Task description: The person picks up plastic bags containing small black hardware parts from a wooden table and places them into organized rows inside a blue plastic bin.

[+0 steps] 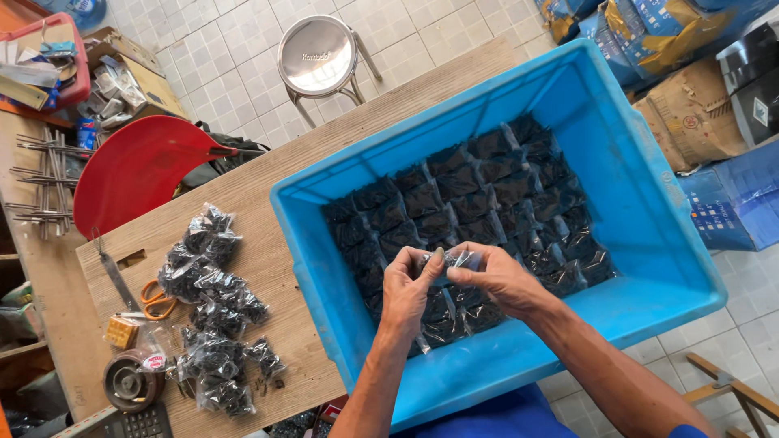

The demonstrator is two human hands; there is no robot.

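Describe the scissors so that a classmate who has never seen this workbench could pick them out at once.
Start at the big blue crate on the wooden table, then look left past the heap of small clear bags of dark parts. The scissors lie just beyond that heap; their orange handles are the only orange thing there.

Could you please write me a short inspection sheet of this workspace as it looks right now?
Surface: wooden table, worn.
Job's things: blue crate lined with rows of dark filled bags; clear bag above them.
Clutter: loose bags, orange scissors, tape roll.
Hands: left hand and right hand both pinch the clear bag.
Cables: nothing seen.
Surroundings: metal stool, red chair, cardboard boxes, tiled floor.
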